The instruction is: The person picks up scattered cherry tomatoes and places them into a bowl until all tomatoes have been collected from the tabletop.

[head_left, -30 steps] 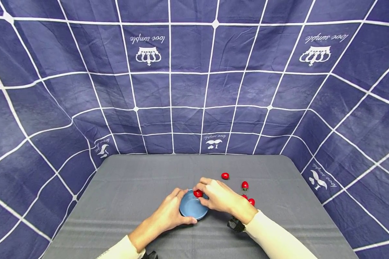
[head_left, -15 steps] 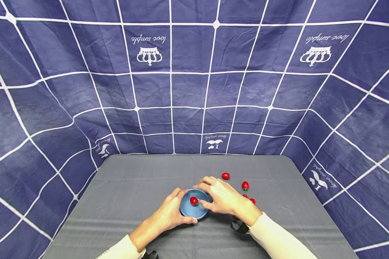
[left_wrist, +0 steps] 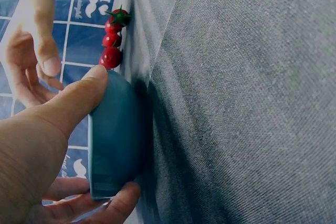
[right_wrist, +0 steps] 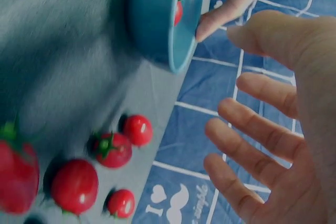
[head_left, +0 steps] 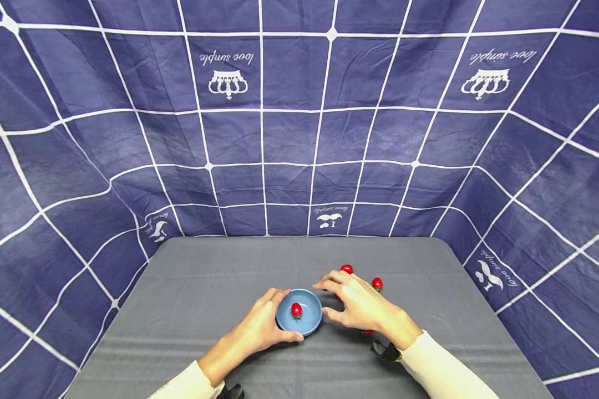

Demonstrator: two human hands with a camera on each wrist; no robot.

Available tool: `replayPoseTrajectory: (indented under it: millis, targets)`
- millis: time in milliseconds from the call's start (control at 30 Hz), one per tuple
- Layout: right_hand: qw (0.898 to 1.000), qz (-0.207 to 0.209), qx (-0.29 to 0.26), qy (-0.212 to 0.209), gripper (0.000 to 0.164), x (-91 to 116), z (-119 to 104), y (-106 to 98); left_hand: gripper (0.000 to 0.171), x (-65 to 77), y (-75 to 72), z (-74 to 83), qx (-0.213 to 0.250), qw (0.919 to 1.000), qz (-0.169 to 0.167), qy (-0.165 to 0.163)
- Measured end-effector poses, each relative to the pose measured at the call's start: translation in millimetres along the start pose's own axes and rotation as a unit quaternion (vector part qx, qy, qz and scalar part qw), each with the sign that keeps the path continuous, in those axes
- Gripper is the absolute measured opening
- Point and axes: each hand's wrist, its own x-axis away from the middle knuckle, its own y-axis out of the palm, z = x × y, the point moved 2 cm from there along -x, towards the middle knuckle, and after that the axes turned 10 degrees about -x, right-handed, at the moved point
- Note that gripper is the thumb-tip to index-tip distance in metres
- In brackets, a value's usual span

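A small blue bowl [head_left: 310,326] stands on the grey cloth with one cherry tomato [head_left: 297,310] lying inside. My left hand [head_left: 260,325] grips the bowl's left side. In the left wrist view its thumb presses the near rim of the bowl [left_wrist: 118,129], and its fingers curl round the far side. Just right of the bowl is my right hand [head_left: 361,303], its fingers spread and holding nothing. The right wrist view shows those fingers [right_wrist: 262,129] apart from the bowl [right_wrist: 152,19], with several loose cherry tomatoes [right_wrist: 75,186] on the cloth below.
Behind and beyond my right hand, one cherry tomato [head_left: 346,269] and another [head_left: 377,284] lie on the grey-covered table [head_left: 219,271]. A blue curtain with white lines [head_left: 289,138] rises behind the table and along both sides.
My right hand let go of the cherry tomato inside the bowl and drew back rightward, clear of the rim. The left hand kept its grip on the bowl, which stayed in place.
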Motion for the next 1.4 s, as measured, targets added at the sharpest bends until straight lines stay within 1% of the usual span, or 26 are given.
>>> replayPoseTrajectory:
  millis: [233, 433, 567, 933, 1067, 1133, 1267, 1400]
  targets:
    - [1.0, -0.004, -0.01, 0.015, 0.054, 19.4, 14.3, -10.5, 0.111, -3.0, -1.2, -0.1, -0.001, 1.0, 0.002, -0.002]
    - [1.0, 0.001, 0.002, 0.012, 0.055, 41.4, 28.0, -14.4, 0.113, -3.7, -1.7, 0.6, 0.005, 0.9999, -0.006, -0.008]
    - [1.0, 0.0, 0.002, 0.019, 0.057, 54.5, 34.7, -17.5, 0.113, -3.2, -1.3, 0.5, 0.004, 0.9999, -0.009, -0.008]
    - [0.999, 0.003, -0.016, 0.049, 0.054, 82.8, 49.3, -26.6, 0.112, -2.2, -1.1, 0.5, -0.001, 0.9999, -0.009, -0.009]
    - [0.997, -0.005, -0.039, 0.061, 0.052, 90.8, 52.6, -26.5, 0.113, -3.0, -2.3, 0.2, -0.002, 0.9999, -0.007, -0.011]
    - [0.997, -0.011, -0.056, 0.057, 0.052, 93.4, 53.2, -25.7, 0.113, -3.5, -2.6, -0.2, -0.001, 0.9999, -0.007, -0.012]
    - [0.996, -0.018, -0.084, 0.032, 0.052, 96.5, 53.9, -22.5, 0.112, -4.2, -2.6, -0.8, -0.001, 0.9999, -0.008, -0.015]
    - [0.996, -0.028, -0.086, 0.012, 0.05, 98.3, 52.5, -19.9, 0.112, -3.9, -1.6, -1.5, 0.0, 0.9998, -0.009, -0.015]
